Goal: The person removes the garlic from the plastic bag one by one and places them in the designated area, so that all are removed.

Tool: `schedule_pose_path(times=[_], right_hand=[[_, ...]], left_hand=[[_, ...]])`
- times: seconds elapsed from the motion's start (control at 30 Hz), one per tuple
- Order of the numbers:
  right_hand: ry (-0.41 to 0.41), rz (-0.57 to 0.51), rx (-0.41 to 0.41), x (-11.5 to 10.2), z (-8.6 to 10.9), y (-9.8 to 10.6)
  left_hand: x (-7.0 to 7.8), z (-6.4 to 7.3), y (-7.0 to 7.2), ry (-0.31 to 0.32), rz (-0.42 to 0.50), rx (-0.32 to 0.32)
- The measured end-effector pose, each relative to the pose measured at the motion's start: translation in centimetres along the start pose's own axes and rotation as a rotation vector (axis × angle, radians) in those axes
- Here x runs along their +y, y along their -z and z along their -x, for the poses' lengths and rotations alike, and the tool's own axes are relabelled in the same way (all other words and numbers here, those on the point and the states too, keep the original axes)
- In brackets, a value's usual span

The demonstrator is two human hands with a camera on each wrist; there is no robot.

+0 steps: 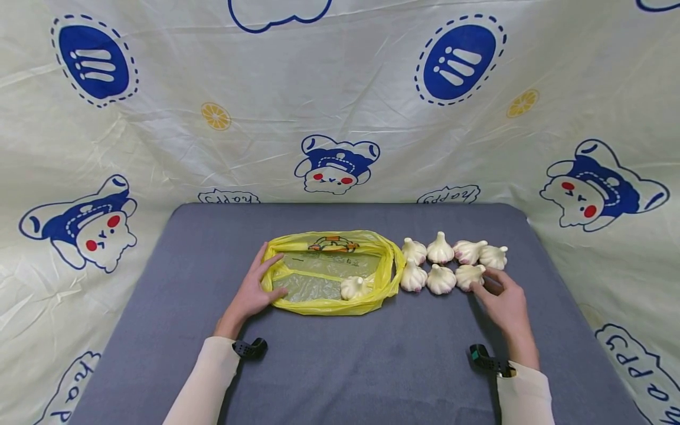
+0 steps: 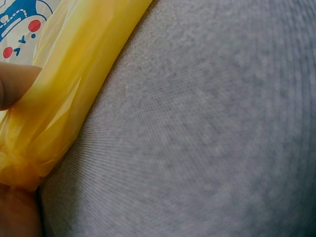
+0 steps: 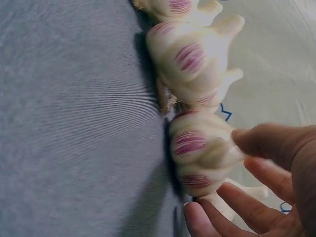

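A yellow plastic bag (image 1: 319, 306) lies with its mouth spread wide and its rim rolled outward. My left hand (image 1: 256, 288) holds its left rim, thumb and fingertips hooked over into the mouth. One garlic bulb (image 1: 353, 288) sits inside, toward the right. To the right of the bag, several white bulbs with purple streaks stand in two rows. My right hand (image 1: 502, 298) pinches the rightmost bulb of the near row (image 3: 197, 148), thumb at its stem and fingers round its side. That bulb still stands by the cloth, close to its neighbour (image 3: 187, 59).
A grey cloth (image 1: 350, 366) covers the table. Behind and beside it hangs a pale printed sheet (image 1: 340, 77) with cartoon figures. A dark band (image 1: 251, 348) circles my left wrist, and another band (image 1: 491, 361) circles my right.
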State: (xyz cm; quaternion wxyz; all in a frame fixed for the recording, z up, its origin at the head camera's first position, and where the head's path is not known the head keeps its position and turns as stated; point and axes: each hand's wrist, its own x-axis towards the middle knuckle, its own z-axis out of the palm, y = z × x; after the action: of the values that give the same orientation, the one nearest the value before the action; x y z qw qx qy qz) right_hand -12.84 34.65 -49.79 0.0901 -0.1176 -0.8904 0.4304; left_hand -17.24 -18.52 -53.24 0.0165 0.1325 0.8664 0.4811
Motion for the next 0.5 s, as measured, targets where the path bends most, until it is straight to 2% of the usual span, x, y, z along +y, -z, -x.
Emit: schedule_pose_path(times=[0.2, 0.37, 0.5], right_hand=[[0.012, 0.028, 0.036, -2.1, 0.1, 0.8], [0.067, 0.037, 0.036, -4.7, 0.4, 1.3], [0.126, 0.028, 0.005, -7.0, 0.8, 1.2]], left_hand=[[0.0, -0.1, 0.0, 0.006, -0.005, -0.001], [0.0, 0.0, 0.0, -0.002, -0.002, 0.001], [0.0, 0.0, 0.0, -0.009, -0.002, 0.005]])
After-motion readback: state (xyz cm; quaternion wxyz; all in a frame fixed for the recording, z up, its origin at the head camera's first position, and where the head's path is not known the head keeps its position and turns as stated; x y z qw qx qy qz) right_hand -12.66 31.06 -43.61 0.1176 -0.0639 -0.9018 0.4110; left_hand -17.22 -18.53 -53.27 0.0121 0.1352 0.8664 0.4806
